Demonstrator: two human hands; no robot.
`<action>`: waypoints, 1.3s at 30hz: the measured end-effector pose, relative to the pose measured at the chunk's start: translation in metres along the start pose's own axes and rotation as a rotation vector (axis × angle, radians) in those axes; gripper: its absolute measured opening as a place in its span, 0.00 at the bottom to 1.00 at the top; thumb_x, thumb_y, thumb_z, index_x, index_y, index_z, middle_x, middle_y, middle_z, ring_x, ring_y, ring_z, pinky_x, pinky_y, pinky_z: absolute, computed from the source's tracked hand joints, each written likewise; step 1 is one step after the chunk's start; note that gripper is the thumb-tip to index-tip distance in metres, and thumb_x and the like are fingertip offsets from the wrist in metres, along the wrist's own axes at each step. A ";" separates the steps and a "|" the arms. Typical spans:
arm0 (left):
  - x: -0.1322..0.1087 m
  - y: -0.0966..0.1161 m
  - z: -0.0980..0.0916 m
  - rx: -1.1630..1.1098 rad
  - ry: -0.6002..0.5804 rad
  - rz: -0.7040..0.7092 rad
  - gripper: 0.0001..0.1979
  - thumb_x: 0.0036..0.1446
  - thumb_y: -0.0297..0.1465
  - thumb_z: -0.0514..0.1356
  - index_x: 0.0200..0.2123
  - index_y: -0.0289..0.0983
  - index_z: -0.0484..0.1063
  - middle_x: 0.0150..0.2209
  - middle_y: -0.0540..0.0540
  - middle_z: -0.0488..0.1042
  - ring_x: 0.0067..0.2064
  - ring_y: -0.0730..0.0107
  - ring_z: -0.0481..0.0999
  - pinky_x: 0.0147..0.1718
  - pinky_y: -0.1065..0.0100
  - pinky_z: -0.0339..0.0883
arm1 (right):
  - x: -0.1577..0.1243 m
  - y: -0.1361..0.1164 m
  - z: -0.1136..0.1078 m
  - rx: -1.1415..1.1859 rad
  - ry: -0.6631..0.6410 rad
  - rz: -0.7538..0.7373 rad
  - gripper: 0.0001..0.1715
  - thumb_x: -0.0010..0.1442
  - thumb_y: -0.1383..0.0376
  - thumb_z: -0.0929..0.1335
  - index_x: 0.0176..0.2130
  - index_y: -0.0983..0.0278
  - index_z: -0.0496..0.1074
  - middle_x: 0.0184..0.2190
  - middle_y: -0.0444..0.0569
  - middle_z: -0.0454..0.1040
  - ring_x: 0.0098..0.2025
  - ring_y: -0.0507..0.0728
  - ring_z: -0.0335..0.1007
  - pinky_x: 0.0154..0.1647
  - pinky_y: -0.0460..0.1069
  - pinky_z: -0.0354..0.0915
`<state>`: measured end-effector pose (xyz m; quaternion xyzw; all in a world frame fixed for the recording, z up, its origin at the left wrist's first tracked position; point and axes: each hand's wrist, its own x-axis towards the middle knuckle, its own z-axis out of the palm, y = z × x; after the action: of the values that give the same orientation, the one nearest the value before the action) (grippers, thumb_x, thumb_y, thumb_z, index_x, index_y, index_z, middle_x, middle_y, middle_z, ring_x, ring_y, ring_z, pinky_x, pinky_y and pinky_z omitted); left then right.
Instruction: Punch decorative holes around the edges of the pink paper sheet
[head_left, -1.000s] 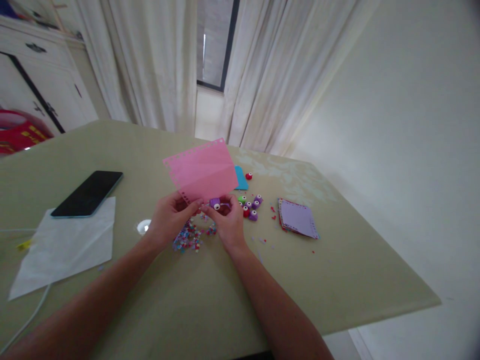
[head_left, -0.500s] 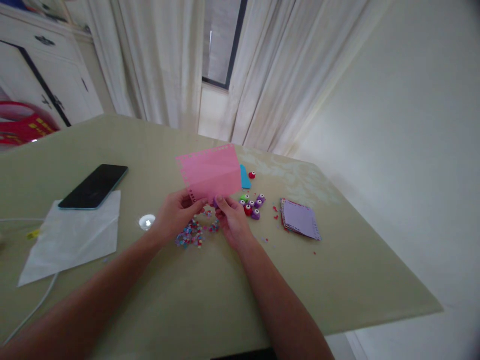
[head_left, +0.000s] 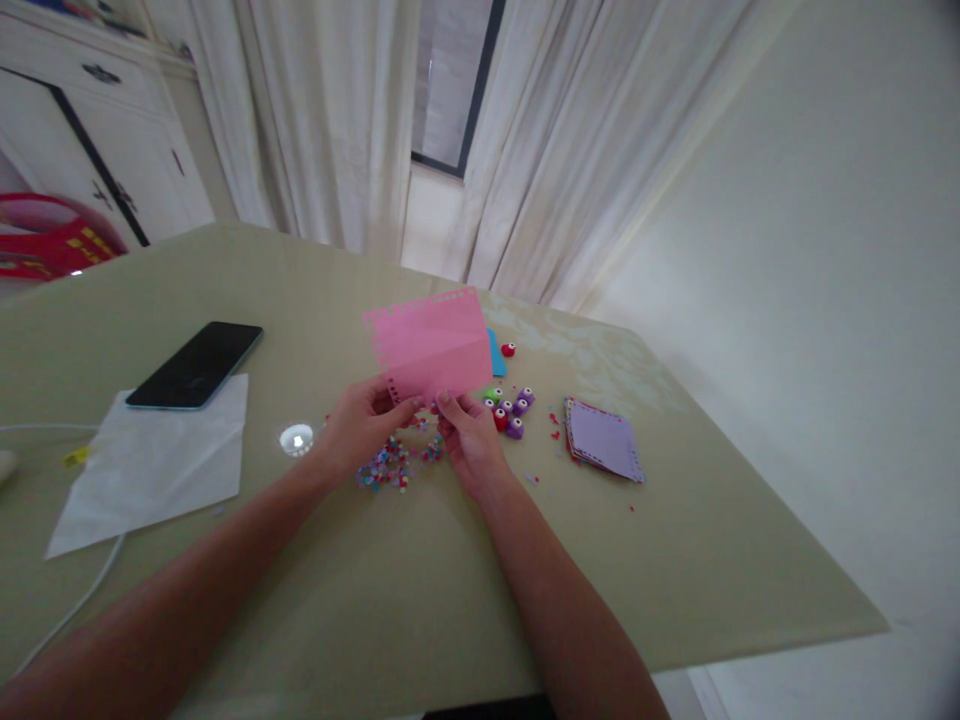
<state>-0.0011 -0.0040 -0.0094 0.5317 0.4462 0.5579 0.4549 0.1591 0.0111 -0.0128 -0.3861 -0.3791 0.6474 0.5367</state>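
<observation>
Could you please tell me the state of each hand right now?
Left hand: closed, holding the pink sheet by its lower edge.
Right hand: closed at the sheet's lower edge; what it grips is hidden.

Left grip [head_left: 361,430] holds a pink notched-edge sheet [head_left: 431,345]; right grip [head_left: 474,442] is at its lower edge; multicoloured confetti [head_left: 385,464] lies on the table [head_left: 375,590]; a smartphone [head_left: 196,365] overlaps white paper [head_left: 176,462].

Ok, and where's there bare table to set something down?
Bare patches on the table lie right of the lavender paper stack and beyond the phone, toward the curtains. It's crowded around the right hand, with colourful bits and eyed figures.
</observation>
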 end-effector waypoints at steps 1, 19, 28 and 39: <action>0.000 0.001 0.000 0.001 -0.001 -0.009 0.20 0.50 0.48 0.74 0.37 0.40 0.84 0.34 0.44 0.85 0.37 0.56 0.84 0.37 0.60 0.78 | 0.000 0.000 0.000 -0.007 0.003 -0.002 0.32 0.37 0.44 0.85 0.28 0.63 0.76 0.25 0.41 0.71 0.25 0.49 0.53 0.26 0.47 0.50; -0.003 -0.006 0.003 -0.008 -0.003 -0.022 0.21 0.54 0.48 0.74 0.41 0.38 0.83 0.36 0.44 0.85 0.34 0.62 0.81 0.35 0.65 0.75 | 0.001 0.003 0.001 0.039 0.016 0.010 0.30 0.37 0.48 0.85 0.30 0.63 0.76 0.26 0.42 0.72 0.25 0.49 0.53 0.26 0.48 0.50; -0.002 0.008 -0.002 -0.033 0.135 -0.063 0.24 0.48 0.50 0.76 0.39 0.37 0.83 0.33 0.44 0.84 0.31 0.63 0.80 0.29 0.68 0.71 | 0.007 -0.006 -0.006 0.044 0.071 -0.119 0.25 0.44 0.52 0.83 0.36 0.60 0.76 0.31 0.42 0.76 0.29 0.51 0.64 0.30 0.47 0.60; 0.000 0.018 -0.005 -0.021 0.240 -0.049 0.17 0.50 0.45 0.73 0.36 0.38 0.82 0.29 0.47 0.82 0.30 0.64 0.79 0.29 0.67 0.70 | 0.012 -0.016 -0.034 -1.391 0.079 -0.605 0.20 0.61 0.70 0.69 0.52 0.65 0.82 0.49 0.57 0.80 0.53 0.64 0.71 0.60 0.56 0.63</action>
<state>-0.0070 -0.0074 0.0076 0.4452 0.5042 0.6111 0.4173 0.1947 0.0282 -0.0133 -0.5377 -0.7697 0.0694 0.3370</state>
